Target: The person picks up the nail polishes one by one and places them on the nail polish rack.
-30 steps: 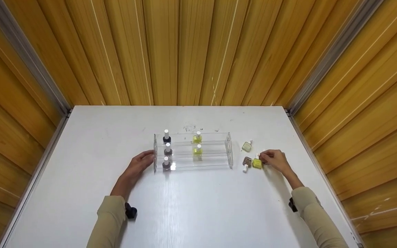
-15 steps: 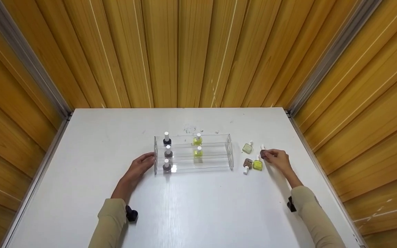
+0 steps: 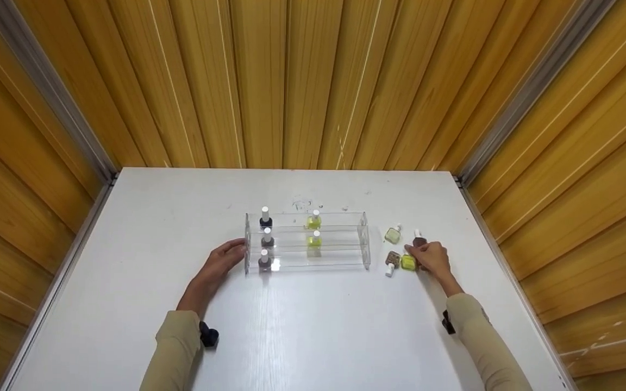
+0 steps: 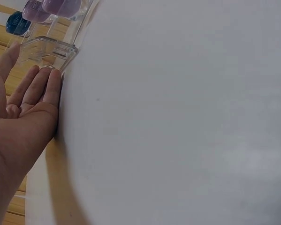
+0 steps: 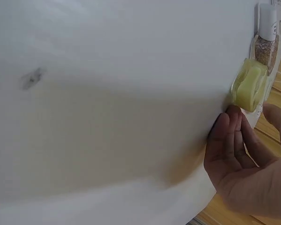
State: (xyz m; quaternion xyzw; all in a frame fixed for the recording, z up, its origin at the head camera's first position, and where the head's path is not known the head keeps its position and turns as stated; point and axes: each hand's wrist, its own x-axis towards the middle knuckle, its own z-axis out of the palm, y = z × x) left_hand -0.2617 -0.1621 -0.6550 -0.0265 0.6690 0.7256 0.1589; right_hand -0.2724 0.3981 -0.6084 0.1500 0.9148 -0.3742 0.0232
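Observation:
My left hand (image 3: 227, 255) rests with extended fingers against the left end of a clear acrylic rack (image 3: 340, 266); the left wrist view shows the fingertips right at its side panel. Over the cap end of a yellow nail polish bottle (image 3: 408, 263) is my right hand (image 3: 430, 257), hiding that cap. In the right wrist view its fingertips are right at the yellow bottle, thumb spread apart from the fingers. Just beyond the hand lies a dark nail polish bottle (image 3: 419, 241). A glittery brown bottle (image 3: 393, 258) is beside the yellow one, a pale green bottle (image 3: 392, 235) farther back.
On the rack's tiers, dark polish bottles (image 3: 265, 222) stand in a column at the left and two yellow bottles (image 3: 314, 222) stand right of centre. The white table (image 3: 313, 331) ends at wood-patterned walls (image 3: 291, 81). Dark marks (image 3: 302, 204) show behind the rack.
My right hand, earlier holding the dark bottle, has let go of it and moved toward the yellow bottle's cap. The left hand stays at the rack.

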